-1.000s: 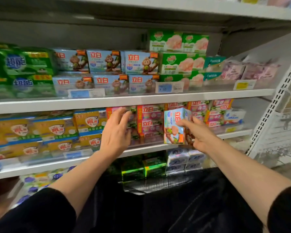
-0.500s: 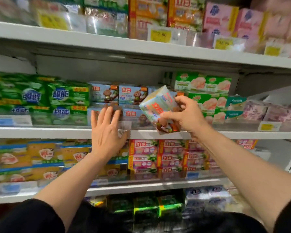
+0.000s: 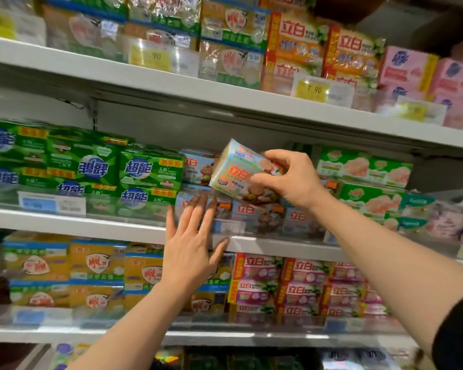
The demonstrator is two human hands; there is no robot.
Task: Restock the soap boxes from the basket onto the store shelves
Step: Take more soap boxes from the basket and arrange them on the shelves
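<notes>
Lifted higher now, soap box pinched tilted in right hand above matching blue stack; left hand flat-fingered at shelf edge; best levelled, then slid on squarely.

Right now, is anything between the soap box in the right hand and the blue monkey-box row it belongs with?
Nothing visible blocks it. The right hand holds the soap box tilted just in front of the blue boxes. The left hand is spread lower left, at the shelf edge.
</notes>
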